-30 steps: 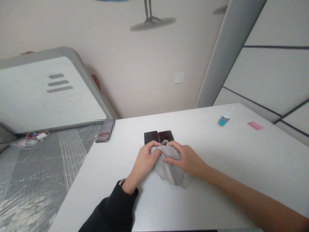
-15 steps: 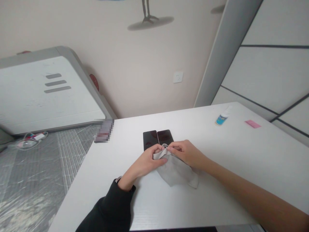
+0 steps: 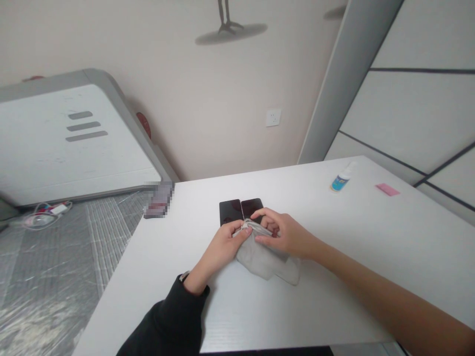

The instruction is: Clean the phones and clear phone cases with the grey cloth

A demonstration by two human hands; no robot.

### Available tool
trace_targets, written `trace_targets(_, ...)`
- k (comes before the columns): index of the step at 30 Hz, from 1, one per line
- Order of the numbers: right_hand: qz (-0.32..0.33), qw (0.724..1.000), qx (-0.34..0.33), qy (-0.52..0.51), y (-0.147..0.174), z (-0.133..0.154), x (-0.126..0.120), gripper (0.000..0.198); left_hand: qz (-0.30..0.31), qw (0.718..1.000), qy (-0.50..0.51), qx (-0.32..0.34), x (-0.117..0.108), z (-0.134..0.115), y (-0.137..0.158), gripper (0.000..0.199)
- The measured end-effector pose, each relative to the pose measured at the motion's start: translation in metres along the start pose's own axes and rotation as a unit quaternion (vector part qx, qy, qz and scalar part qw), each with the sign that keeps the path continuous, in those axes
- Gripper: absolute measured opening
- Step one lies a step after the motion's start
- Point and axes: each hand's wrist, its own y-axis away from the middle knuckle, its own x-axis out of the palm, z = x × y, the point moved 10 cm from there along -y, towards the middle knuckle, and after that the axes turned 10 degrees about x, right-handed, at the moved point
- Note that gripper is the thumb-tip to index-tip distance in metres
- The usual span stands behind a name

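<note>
A light grey cloth pouch (image 3: 260,254) hangs from my left hand (image 3: 226,242), which pinches its gathered upper edge between thumb and fingers. Thin pale cord shows at that edge. My right hand (image 3: 284,232) is against the right side of the pouch, with thumb and index finger apart and the other fingers bent; whether these touch the cloth is hard to tell. Just behind the hands, two dark glossy flat rectangles lie side by side, a left one (image 3: 230,210) and a right one (image 3: 252,205). The pouch and fingers cover their near ends.
The white table (image 3: 156,277) carries a small white bottle with a blue label (image 3: 340,182) and a pink slip (image 3: 387,189) at the far right. A blurred-out object (image 3: 159,200) sits at the far left corner. A wall stands behind, with cabinet panels at right.
My right hand has loosened its pinch on the pouch's top edge and spread its thumb and index finger. The left hand keeps its hold; the pouch has shifted slightly.
</note>
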Motion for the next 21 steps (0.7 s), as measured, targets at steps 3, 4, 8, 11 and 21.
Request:
trace_targets(3,0.006,0.999,0.014,-0.052,-0.001,-0.002,-0.003,0.039,-0.02,1.0,-0.016,0.004,-0.005,-0.003,0.0,0.035)
trace_targets(4,0.009,0.998,0.016,-0.063,-0.002,-0.003,-0.003,0.038,-0.031,0.999,-0.023,0.007,-0.007,-0.004,0.0,0.036)
trace_targets(8,0.027,0.997,0.017,-0.071,-0.003,-0.005,0.0,0.037,-0.089,0.993,-0.061,0.045,-0.019,-0.013,-0.001,0.035)
trace_targets(11,0.043,0.994,0.02,-0.095,-0.003,-0.009,0.005,0.035,-0.111,0.987,-0.1,0.062,-0.024,-0.016,0.0,0.036)
trace_targets(21,0.122,0.981,0.067,-0.135,-0.01,-0.029,0.02,0.039,-0.231,0.95,-0.192,0.089,-0.049,-0.033,0.013,0.046)
